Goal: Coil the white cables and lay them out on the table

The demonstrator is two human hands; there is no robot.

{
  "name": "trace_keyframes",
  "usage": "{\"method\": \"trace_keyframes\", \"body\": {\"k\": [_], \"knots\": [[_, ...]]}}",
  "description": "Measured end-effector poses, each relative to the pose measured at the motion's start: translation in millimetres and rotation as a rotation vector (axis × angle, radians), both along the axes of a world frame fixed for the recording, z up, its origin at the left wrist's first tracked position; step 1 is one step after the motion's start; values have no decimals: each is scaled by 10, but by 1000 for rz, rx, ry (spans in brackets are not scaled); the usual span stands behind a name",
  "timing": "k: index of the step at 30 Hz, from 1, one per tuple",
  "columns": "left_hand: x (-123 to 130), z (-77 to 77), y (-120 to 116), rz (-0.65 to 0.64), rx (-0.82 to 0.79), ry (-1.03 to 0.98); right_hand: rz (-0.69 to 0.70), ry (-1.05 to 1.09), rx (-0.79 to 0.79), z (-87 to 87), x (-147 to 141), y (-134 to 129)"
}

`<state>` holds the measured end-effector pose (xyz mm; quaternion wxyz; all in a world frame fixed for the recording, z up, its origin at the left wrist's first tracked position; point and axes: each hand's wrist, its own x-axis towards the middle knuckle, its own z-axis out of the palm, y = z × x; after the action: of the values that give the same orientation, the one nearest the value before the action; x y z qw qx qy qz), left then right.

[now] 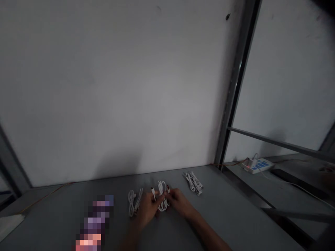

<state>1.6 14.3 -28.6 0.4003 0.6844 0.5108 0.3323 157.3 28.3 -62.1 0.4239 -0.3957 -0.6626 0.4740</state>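
Three white cable bundles lie along a grey table (pixel 222 212): a left bundle (pixel 134 203), a middle bundle (pixel 162 199) and a right bundle (pixel 193 183), set apart, apparently to keep them from tangling. Both the left hand (pixel 148 209) and right hand (pixel 179 202) grip the middle bundle, pinching its loops closed; a white plug (pixel 153 192) pokes out by the left hand.

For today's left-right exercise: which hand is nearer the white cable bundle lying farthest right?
Right hand: just below the white cable bundle. The left hand sits farther left, past the held cable.
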Motion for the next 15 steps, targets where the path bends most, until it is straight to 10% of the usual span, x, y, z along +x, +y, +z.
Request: {"method": "trace_keyframes", "body": {"k": [6, 15], "knots": [[-32, -63, 35, 25, -15, -9, 182, 86, -85, 122, -3, -87], [6, -44, 37, 77, -85, -90, 90, 104, -46, 118, -4, -57]]}}
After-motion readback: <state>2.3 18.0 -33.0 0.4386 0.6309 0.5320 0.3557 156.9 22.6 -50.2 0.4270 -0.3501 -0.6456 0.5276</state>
